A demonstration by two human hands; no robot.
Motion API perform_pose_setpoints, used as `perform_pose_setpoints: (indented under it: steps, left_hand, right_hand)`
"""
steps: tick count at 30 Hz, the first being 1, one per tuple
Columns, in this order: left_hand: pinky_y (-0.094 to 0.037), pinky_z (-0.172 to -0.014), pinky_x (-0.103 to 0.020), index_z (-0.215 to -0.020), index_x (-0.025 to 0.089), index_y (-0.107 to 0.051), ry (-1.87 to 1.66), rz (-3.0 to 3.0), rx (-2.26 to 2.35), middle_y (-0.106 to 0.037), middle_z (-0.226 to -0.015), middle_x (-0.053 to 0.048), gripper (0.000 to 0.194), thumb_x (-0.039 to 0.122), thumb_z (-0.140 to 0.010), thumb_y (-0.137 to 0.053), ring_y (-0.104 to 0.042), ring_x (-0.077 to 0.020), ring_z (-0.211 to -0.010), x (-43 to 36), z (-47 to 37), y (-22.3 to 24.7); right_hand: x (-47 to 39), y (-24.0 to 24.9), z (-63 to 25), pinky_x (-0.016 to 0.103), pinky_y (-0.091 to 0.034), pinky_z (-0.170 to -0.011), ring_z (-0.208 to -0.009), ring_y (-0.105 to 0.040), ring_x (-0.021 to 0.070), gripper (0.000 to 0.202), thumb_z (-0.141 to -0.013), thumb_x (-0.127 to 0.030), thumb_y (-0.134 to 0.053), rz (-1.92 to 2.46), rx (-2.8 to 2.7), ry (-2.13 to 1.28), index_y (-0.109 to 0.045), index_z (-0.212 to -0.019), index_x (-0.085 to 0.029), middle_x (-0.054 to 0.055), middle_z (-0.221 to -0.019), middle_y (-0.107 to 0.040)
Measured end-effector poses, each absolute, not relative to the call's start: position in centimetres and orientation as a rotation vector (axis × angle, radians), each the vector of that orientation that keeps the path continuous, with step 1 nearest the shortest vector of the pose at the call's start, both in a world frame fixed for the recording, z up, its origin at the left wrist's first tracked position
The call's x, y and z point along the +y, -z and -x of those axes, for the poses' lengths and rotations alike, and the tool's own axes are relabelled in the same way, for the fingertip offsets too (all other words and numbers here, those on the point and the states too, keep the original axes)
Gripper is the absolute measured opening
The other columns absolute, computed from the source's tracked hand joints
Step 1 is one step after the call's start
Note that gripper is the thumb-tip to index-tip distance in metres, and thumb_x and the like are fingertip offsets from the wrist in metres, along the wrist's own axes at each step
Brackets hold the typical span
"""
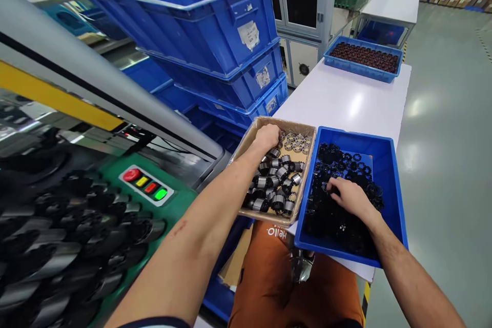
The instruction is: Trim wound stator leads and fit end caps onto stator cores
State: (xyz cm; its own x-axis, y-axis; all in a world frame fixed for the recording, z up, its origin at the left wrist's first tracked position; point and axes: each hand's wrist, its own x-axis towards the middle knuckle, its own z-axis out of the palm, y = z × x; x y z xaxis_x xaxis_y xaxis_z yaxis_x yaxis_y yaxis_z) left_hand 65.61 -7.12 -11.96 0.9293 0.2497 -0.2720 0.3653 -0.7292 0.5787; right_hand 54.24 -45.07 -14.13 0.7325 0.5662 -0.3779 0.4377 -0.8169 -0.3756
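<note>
My left hand (268, 137) reaches into the far left corner of a plastic-lined cardboard box (246, 146). Its fingers are curled down beside bare metal rings (298, 147); whatever they grip is hidden. Nearer in the same box lie several metal cylinders with black ends (277, 184), heaped loosely. My right hand (348, 197) is low in a blue tray (390, 189), among a pile of thin black ring-shaped parts (351, 166). Its thumb and fingers are bent together at the pile, and what is between the fingertips cannot be made out against the dark parts.
Stacked blue bins (215, 25) stand behind the box. On the white table (346, 100), a blue tray of dark reddish parts (365, 57) sits at the far end. At left are a green machine panel with buttons (146, 185) and rows of metal-and-black cylinders (77, 230).
</note>
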Motion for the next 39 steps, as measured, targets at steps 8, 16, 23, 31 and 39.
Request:
perform_pose_setpoints:
  steps: [8,16,23,31,39]
  left_hand:
    - [-0.072,-0.105,-0.047,-0.143,0.016,-0.073,-0.045,-1.772,0.350,-0.077,-0.142,-0.013,0.038,0.039,-0.114,-0.080,-0.079,-0.0268,-0.123,-9.3,-56.7,9.3]
    - [-0.052,-0.053,-0.027,-0.116,0.019,-0.068,0.014,-1.175,0.252,-0.084,-0.108,-0.017,0.056,0.074,-0.107,-0.067,-0.082,-0.0263,-0.086,-15.2,-46.8,11.1]
    - [-0.046,-0.045,-0.023,-0.117,0.025,-0.064,-0.006,-0.992,0.167,-0.061,-0.076,0.005,0.072,0.093,-0.097,-0.075,-0.056,-0.0133,-0.057,-18.0,-44.3,12.2]
    - [-0.050,-0.057,-0.022,-0.109,0.025,-0.065,-0.038,-0.937,0.065,-0.064,-0.084,0.001,0.062,0.086,-0.108,-0.071,-0.061,-0.0136,-0.067,-18.7,-43.1,12.4]
    - [-0.050,-0.057,-0.028,-0.145,0.029,-0.068,-0.199,-1.003,0.112,-0.071,-0.093,-0.001,0.061,0.082,-0.118,-0.054,-0.062,-0.0145,-0.063,-18.8,-42.3,11.9]
  right_hand:
    - [-45.7,15.5,-55.2,0.051,-0.072,-0.110,-0.127,-0.080,0.0277,0.041,-0.115,-0.046,-0.080,2.607,-0.769,-0.829,-0.076,-0.147,-0.020,0.013,-0.149,-0.078]
    - [-46.3,16.1,-55.9,0.051,-0.072,-0.109,-0.126,-0.080,0.0274,0.041,-0.115,-0.046,-0.081,2.534,-0.741,-0.717,-0.076,-0.146,-0.020,0.012,-0.148,-0.078]
    - [-46.9,14.4,-55.3,0.044,-0.070,-0.099,-0.104,-0.080,0.0223,0.039,-0.112,-0.055,-0.082,2.291,-0.601,-0.345,-0.080,-0.123,-0.018,0.007,-0.118,-0.084]
    - [-41.7,9.1,-52.6,0.037,-0.067,-0.087,-0.089,-0.078,0.0206,0.045,-0.100,-0.070,-0.090,1.953,-0.597,-0.205,-0.089,-0.101,-0.024,0.005,-0.098,-0.088]
    - [-34.0,7.0,-51.5,0.032,-0.071,-0.076,-0.069,-0.074,0.0155,0.031,-0.080,-0.046,-0.114,1.582,-0.707,-0.270,-0.090,-0.088,-0.028,-0.002,-0.081,-0.083]
